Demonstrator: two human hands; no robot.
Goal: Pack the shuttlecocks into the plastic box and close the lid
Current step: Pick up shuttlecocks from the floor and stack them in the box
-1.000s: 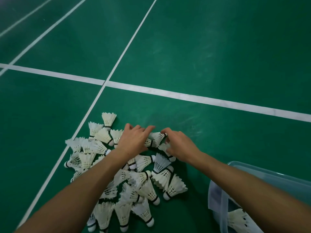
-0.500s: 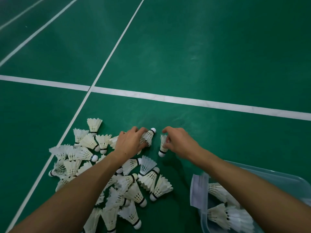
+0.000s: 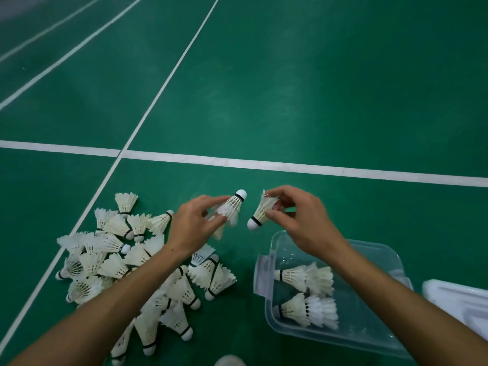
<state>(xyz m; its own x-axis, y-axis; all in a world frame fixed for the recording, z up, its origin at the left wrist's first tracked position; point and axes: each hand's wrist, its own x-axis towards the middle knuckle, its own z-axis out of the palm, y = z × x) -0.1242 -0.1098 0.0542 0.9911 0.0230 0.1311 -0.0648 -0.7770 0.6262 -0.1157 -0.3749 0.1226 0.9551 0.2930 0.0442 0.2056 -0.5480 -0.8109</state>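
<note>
— What have the hands got just now?

— One shuttlecock each. The left hand pinches a shuttlecock by its feathers, cork pointing up and away from the person. The right hand has its fingers closed on the skirt of a second shuttlecock, cork down and toward the left hand.

— And the plastic box?

— On the floor, just under and nearer than the right hand — so that hand is closer to it, I'd say. The plastic box is clear and open; two nested rows of shuttlecocks lie on their sides in it, corks toward the left wall.

— So the held ones need turning?

— Likely, to lie along those rows. The lid sits just beside the box's right edge, and a big loose pile of white feathered shuttlecocks waits on the floor under the left forearm.
</note>
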